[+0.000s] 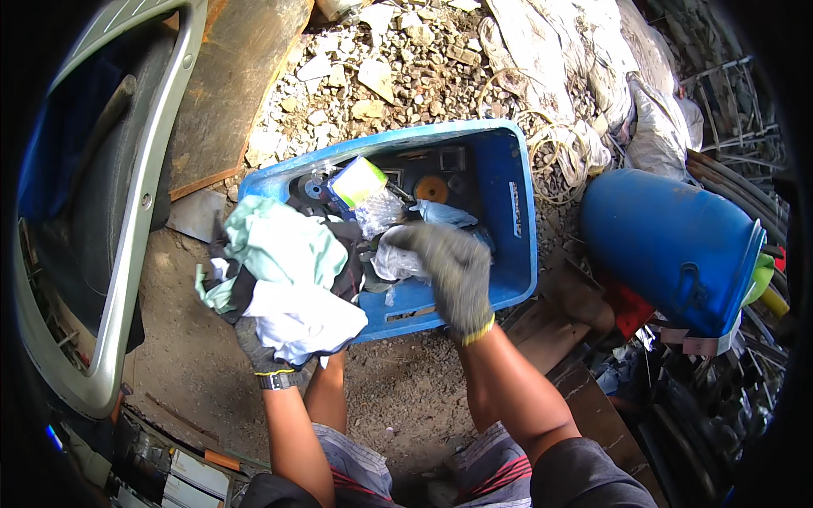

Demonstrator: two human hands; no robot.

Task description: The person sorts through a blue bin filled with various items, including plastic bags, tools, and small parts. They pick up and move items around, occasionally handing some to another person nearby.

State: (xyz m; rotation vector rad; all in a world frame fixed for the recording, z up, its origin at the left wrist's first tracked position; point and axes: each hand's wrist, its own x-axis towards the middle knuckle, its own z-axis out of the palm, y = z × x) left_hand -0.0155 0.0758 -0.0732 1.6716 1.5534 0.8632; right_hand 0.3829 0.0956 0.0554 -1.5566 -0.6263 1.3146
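Observation:
My left hand [257,345], in a dark grey work glove, is closed under a bundle of cloths against the left side of a blue plastic bin [511,195]. A white cloth [305,320] lies over the near part of the bundle, with a pale green cloth [284,241] above it and dark fabric between. Over the bin's near half, my right hand [453,275] in a grey glove reaches left, its fingers smeared by motion. Crumpled clear plastic [396,262] touches or lies just under its fingertips; whether they grip it is unclear.
Inside the bin are a yellow-green and white box [357,181], an orange disc [431,190] and light blue plastic [446,213]. A blue drum [656,245] lies at right. Left stand a vehicle door frame [146,203] and a wooden board [224,93]. Rubble [364,85] covers the far ground.

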